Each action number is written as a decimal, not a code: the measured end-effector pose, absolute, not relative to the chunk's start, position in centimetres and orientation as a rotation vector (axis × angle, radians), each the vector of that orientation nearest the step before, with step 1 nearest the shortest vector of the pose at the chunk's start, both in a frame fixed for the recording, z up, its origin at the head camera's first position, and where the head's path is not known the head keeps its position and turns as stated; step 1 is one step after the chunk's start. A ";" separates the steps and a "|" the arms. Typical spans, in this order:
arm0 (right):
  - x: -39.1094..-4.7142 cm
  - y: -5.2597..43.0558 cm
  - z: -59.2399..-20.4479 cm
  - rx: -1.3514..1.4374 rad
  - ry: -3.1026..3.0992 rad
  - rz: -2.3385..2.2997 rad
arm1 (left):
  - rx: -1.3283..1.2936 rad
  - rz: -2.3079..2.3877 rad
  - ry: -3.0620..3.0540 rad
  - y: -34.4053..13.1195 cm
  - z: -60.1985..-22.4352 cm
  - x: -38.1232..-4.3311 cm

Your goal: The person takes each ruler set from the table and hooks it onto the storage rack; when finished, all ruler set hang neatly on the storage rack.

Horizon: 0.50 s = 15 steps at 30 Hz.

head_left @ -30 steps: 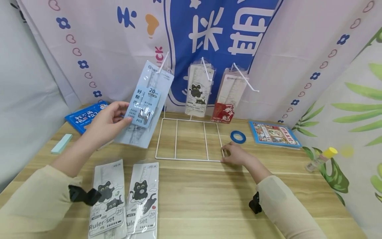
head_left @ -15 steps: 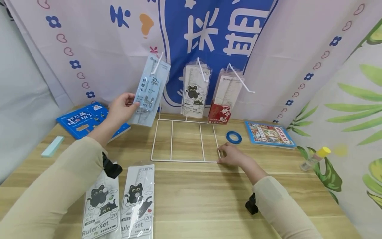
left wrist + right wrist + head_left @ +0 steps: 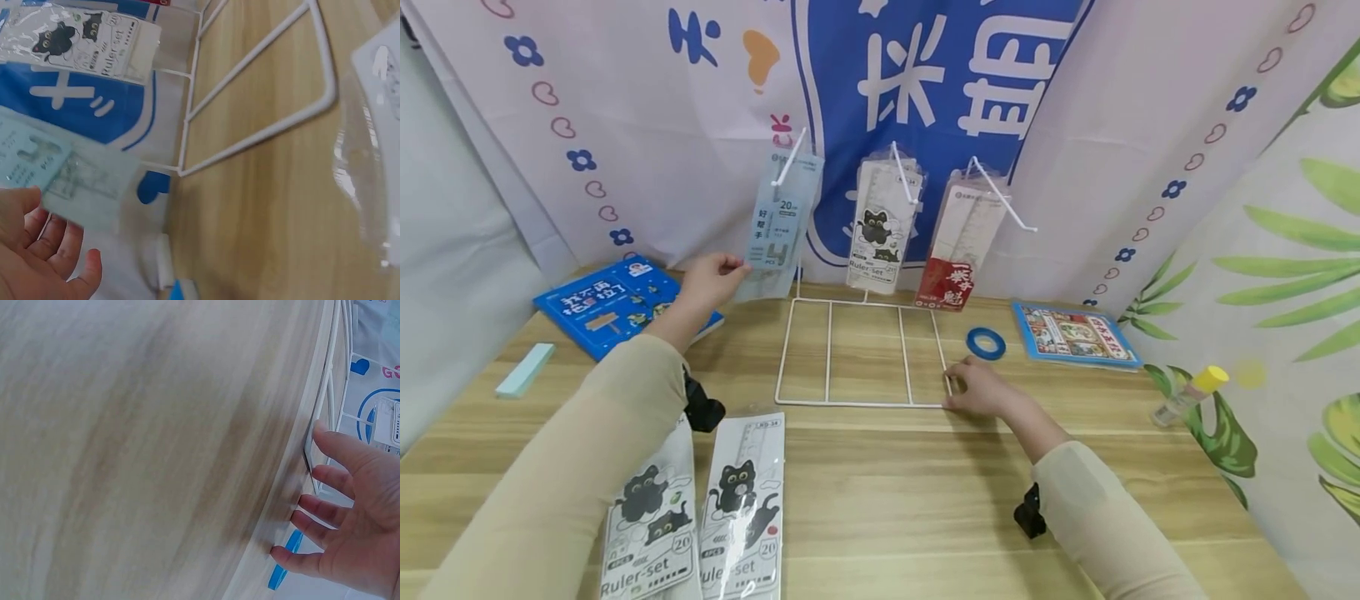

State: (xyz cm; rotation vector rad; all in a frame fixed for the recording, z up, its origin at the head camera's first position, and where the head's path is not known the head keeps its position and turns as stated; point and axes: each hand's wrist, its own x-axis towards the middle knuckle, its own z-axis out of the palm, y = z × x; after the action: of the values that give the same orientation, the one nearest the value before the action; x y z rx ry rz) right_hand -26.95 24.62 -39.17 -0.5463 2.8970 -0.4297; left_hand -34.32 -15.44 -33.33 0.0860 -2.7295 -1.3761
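A light blue ruler set pack (image 3: 778,221) hangs by its top from the left hook of a white wire display rack (image 3: 827,354). My left hand (image 3: 709,283) pinches the pack's lower left edge; in the left wrist view the thumb lies at the edge of the blue pack (image 3: 75,169), other fingers behind it. My right hand (image 3: 981,387) holds the front right corner of the rack's base, thumb and index finger at the wire. On the middle hook hang ruler sets with black cats (image 3: 883,225); on the right hook, a red and white ruler pack (image 3: 962,246).
Two cat ruler sets (image 3: 741,504) lie at the front left, one partly under my left sleeve. A blue book (image 3: 602,304) and a mint green bar (image 3: 525,370) lie left. To the right are a blue tape roll (image 3: 986,342), a blue-edged booklet (image 3: 1075,333) and a yellow-capped glue stick (image 3: 1191,396).
My left hand has moved back toward the curtain with the blue pack, which now hangs more upright on its hook. The right hand stays at the rack's corner. The head view shifts slightly.
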 end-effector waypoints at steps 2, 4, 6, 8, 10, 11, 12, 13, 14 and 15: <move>-26.9 24.4 -39.1 -0.516 2.892 -0.421 | 0.130 -1.417 -2.737 -16.2 -34.9 -34.9; -26.9 24.2 -39.1 -0.517 2.895 -0.409 | 0.151 -1.443 -2.744 -16.9 -35.8 -34.6; -26.9 24.1 -39.1 -0.533 2.892 -0.394 | 0.125 -1.425 -2.764 -17.7 -36.5 -33.9; -26.8 24.1 -39.0 -0.535 2.888 -0.396 | 0.065 -1.362 -2.802 -18.0 -36.0 -32.1; -26.8 24.2 -38.9 -0.521 2.888 -0.397 | -0.017 -1.268 -2.848 -18.7 -36.0 -31.2; -26.7 24.2 -38.9 -0.517 2.889 -0.400 | -0.050 -1.219 -2.874 -19.0 -35.9 -30.7; -26.7 24.2 -38.8 -0.508 2.890 -0.403 | -0.099 -1.164 -2.903 -19.3 -35.8 -30.3; -26.7 24.2 -38.8 -0.500 2.889 -0.406 | -0.147 -1.109 -2.929 -19.8 -35.7 -29.8; -26.7 24.2 -38.8 -0.495 2.887 -0.407 | -0.191 -1.065 -2.958 -20.2 -35.7 -29.1; -26.8 24.1 -38.8 -0.498 2.883 -0.407 | -0.224 -1.032 -2.989 -20.6 -35.5 -28.3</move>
State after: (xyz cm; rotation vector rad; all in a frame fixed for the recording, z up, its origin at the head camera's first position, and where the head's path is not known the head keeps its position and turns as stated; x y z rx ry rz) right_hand -26.77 24.11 -38.82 -0.4982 2.8833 -0.4070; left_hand -28.32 -20.65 -35.52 -0.2238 -2.9885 -1.0322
